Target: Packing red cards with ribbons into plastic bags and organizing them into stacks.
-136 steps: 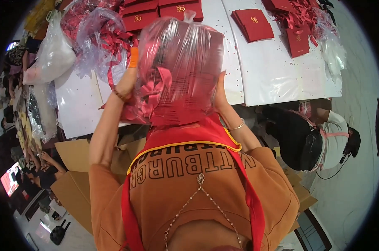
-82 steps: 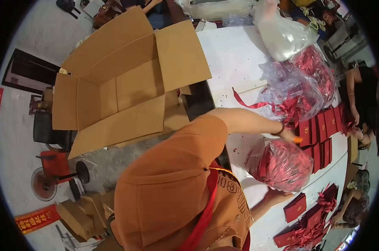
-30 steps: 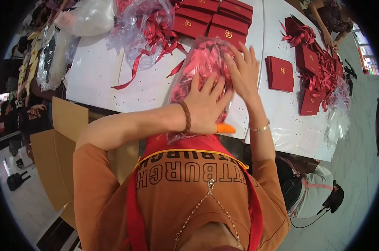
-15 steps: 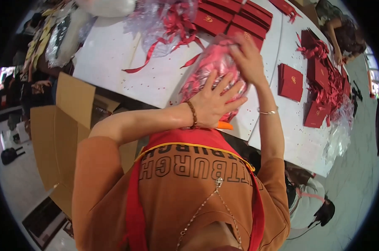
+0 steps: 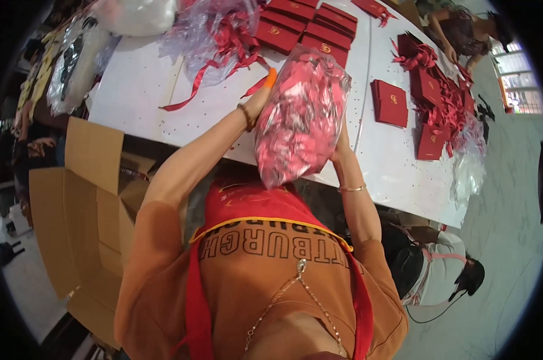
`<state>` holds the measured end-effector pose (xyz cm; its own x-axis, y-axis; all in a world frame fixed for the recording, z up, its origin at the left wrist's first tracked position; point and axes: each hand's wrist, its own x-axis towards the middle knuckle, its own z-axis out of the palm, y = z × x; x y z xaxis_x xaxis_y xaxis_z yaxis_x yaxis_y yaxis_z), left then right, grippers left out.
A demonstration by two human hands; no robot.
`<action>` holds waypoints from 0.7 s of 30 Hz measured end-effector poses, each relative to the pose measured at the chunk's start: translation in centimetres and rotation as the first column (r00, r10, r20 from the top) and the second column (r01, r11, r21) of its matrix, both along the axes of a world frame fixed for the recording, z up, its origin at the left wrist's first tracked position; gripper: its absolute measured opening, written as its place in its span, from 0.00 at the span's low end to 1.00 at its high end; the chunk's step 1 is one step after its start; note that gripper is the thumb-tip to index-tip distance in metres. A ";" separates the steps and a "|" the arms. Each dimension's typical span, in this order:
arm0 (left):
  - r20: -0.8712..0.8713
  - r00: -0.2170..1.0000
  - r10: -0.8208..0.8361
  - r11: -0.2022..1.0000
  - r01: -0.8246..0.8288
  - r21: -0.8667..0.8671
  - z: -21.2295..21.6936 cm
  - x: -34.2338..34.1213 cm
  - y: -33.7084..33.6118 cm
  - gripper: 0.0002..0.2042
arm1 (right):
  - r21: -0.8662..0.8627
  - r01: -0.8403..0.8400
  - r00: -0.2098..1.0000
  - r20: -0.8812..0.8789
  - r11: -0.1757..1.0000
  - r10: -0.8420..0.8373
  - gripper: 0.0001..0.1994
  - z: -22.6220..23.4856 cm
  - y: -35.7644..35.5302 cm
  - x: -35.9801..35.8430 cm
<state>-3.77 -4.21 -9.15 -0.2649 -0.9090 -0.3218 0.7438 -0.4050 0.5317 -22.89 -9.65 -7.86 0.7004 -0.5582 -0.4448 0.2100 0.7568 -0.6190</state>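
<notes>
A clear plastic bag [image 5: 303,117] packed with red ribbon pieces is upheld between my two hands above the table's near edge. My left hand [image 5: 261,101] grips the bag's left side, with an orange cover on its thumb and the fingers behind the plastic. Along the lower right side is my right hand [image 5: 342,149], mostly hidden by the bag. Just beyond the bag lie stacks of dark red cards or small boxes [image 5: 283,37] with gold emblems. Loose red ribbon [image 5: 193,90] trails from an opened clear bag [image 5: 214,60] to the left.
An open cardboard box [image 5: 82,222] stands at my left. The white table [image 5: 145,78] is scattered with tiny specks. Further right are a red card stack [image 5: 390,103] and a heap of ribboned red pieces [image 5: 442,99]. Another person [image 5: 457,30] works at the far right.
Both hands have shifted from lying on top of the bag to its two sides. The bag has been raised and turned more upright toward me.
</notes>
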 end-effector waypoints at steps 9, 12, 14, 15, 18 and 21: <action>0.207 0.849 0.486 0.826 -0.368 -0.427 2.9 -0.9 1.5 0.32 | -0.911 -0.064 0.916 -0.215 0.408 -0.338 0.28 -5.7 -0.3 -4.2; -0.126 0.909 0.397 0.908 -0.409 -0.093 -3.2 -1.0 0.4 0.30 | 0.093 0.260 0.934 0.230 0.961 -0.275 0.22 -18.2 -2.7 -7.1; -0.190 0.886 0.423 0.904 -0.428 0.019 -5.4 0.6 1.9 0.39 | -0.551 0.175 0.984 0.131 0.816 -0.123 0.23 -6.2 1.0 -2.0; 0.129 0.906 0.403 0.907 -0.376 -0.188 -4.5 0.5 1.7 0.35 | -0.628 0.113 0.986 -0.025 0.770 -0.166 0.24 -6.2 0.6 -2.6; 0.366 0.813 0.453 0.891 -0.401 -0.212 1.3 -0.6 0.8 0.31 | -0.820 0.063 0.933 -0.153 0.568 -0.325 0.27 -5.8 -1.0 -2.2; 0.429 0.689 0.585 0.808 -0.450 -0.379 -1.4 3.8 -1.8 0.28 | -0.659 0.099 0.980 -0.065 0.746 -0.187 0.38 -1.6 -1.5 -1.0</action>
<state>0.02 -5.97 -10.51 0.4098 -0.9116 -0.0328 0.3924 0.1437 0.9085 -23.89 -11.11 -9.45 0.5551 -0.8317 -0.0115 0.1742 0.1298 -0.9761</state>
